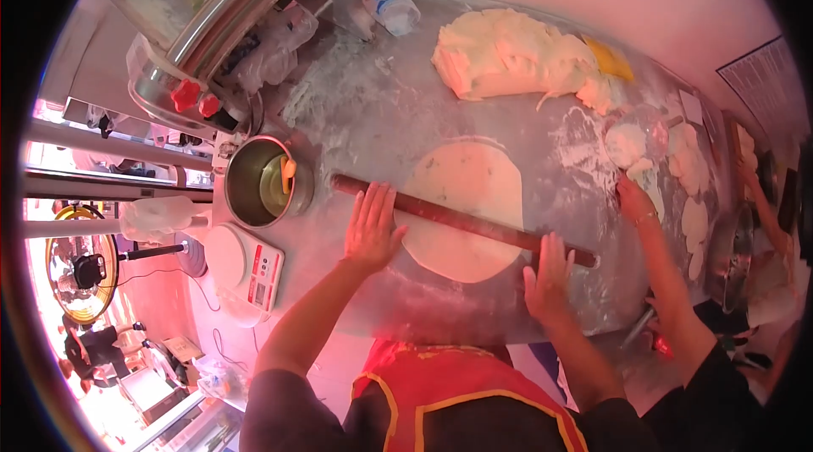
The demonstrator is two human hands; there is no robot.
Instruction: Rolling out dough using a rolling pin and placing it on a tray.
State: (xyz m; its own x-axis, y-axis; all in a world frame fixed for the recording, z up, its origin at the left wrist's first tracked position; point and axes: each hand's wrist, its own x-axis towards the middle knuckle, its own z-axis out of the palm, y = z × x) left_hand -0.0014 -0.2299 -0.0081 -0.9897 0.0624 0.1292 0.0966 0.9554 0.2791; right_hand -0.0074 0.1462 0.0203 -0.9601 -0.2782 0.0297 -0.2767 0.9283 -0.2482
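Note:
A long wooden rolling pin (467, 218) lies slantwise across a flat, rounded sheet of dough (473, 182) on the floured metal table. My left hand (373, 230) rests on the pin near its left end, fingers extended over the wood. Near the other end, my right hand (550, 277) touches the pin with its fingers spread and its palm below it. Neither hand is closed around the pin. Past the sheet, a large mound of dough (514, 55) sits towards the far side of the table, with a yellow scraper-like piece (608, 58) at its right.
Left of the pin stand a metal pot (260, 182) with yellowish liquid and a digital kitchen scale (244, 268). A machine with red knobs (185, 95) is at upper left. At right, a co-worker's hand (635, 198) reaches beside a clear bowl (635, 136) and dough pieces (688, 160).

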